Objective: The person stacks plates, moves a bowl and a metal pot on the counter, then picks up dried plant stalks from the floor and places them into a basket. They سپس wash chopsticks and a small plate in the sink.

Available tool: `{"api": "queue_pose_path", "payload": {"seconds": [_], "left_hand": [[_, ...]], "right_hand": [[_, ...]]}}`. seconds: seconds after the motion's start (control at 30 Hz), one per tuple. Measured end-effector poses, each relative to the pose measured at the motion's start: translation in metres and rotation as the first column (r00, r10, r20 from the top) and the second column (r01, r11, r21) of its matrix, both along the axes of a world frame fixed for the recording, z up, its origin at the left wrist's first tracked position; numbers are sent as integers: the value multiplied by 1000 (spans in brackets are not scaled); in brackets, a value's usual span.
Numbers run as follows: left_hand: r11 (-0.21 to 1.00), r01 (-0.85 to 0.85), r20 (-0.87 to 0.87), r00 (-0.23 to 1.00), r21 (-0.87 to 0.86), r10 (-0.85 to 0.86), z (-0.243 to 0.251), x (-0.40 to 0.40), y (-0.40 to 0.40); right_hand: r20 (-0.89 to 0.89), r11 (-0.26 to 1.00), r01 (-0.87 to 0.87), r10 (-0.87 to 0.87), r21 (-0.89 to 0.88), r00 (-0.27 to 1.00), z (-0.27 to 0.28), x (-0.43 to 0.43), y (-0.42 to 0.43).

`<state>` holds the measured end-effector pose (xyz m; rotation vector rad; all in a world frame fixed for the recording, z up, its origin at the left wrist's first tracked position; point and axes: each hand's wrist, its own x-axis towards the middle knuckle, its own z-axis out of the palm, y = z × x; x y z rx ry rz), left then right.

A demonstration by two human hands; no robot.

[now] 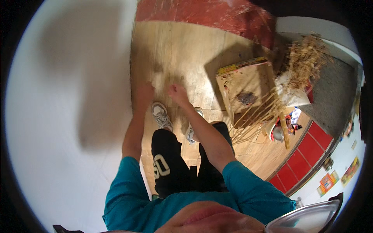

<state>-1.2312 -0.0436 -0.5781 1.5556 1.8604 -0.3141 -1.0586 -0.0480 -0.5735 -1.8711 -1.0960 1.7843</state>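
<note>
Both of my hands hang in front of my legs above the wood-look floor (177, 43). My left hand (146, 90), blurred and beside the white wall (67, 102), shows no object in it, and its fingers cannot be made out. My right hand (177, 91) has its fingers curled, with nothing visible in it; it is over the floor between my sneakers (161, 115) and the red floor area. To the right of it stands an open cardboard box (247, 87) with a dark stain inside. Bundled dry stalks (309, 61) lean beside the box, thin stems spreading across its lower corner.
A red floor section (186, 11) crosses the top. At the right are a white bag (291, 93), a round metal container (276, 133), a wooden stick (284, 131), a grey slab (332, 90) and a strip of red tiles (306, 154).
</note>
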Motion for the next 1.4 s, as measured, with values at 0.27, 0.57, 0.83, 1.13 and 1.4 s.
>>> {"api": "queue_pose_path", "payload": {"seconds": [0.27, 0.57, 0.83, 1.13, 1.4], "left_hand": [[987, 128, 302, 941, 98, -152, 213, 110, 70], [954, 148, 420, 873, 259, -249, 240, 268, 252], [934, -341, 862, 439, -103, 255, 161, 374, 375], [998, 56, 793, 607, 12, -44, -25, 453, 516], [941, 108, 795, 570, -321, 206, -102, 464, 570]], "right_hand": [[242, 985, 123, -150, 124, 959, 166, 96, 46], [444, 885, 300, -442, 354, 779, 230, 206, 206], [579, 888, 369, -458, 272, 675, 109, 320, 301], [729, 992, 71, 25, -102, 684, -74, 433, 430], [977, 964, -203, -139, 170, 162, -214, 504, 496]]}}
